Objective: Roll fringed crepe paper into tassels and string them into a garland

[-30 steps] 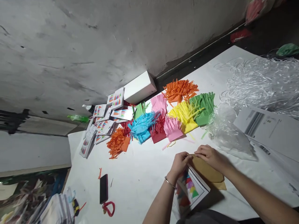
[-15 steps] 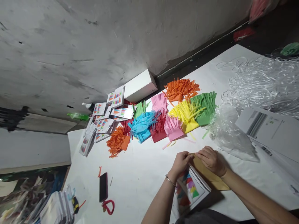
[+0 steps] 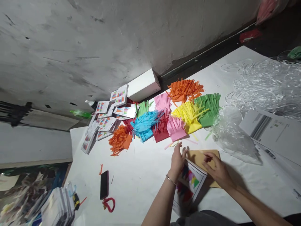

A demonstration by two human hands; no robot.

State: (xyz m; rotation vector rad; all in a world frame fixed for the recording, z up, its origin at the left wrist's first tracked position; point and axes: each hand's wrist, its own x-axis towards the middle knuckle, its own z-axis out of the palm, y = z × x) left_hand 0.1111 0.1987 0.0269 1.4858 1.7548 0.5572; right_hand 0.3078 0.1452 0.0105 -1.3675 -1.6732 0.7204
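Note:
A white box [image 3: 196, 185] with a colorful printed front lies tilted near the table's front edge, partly over a flat brown cardboard piece [image 3: 196, 154]. My left hand [image 3: 178, 159], with a bracelet at the wrist, is at the box's upper left corner, its fingers apart. Over the brown piece, my right hand [image 3: 217, 169] has its fingers bent and spread, with nothing visible between them. Beyond my hands lie fringed paper bundles: pink [image 3: 176, 129], yellow [image 3: 189, 116], red [image 3: 161, 131], blue [image 3: 144, 124], green [image 3: 209, 110] and orange [image 3: 184, 89].
Small printed packs [image 3: 108, 124] are heaped at the back left beside a long white box [image 3: 144, 86]. A phone [image 3: 104, 185] with a red strap lies at the left. Clear stringy plastic [image 3: 268, 84], a clear bag [image 3: 231, 135] and labelled white packets [image 3: 272, 131] are at the right.
Both hands have loosened from their pinch at the brown piece's top edge, and their fingers have spread. The brown piece has shifted left and lies flatter. The view has moved slightly.

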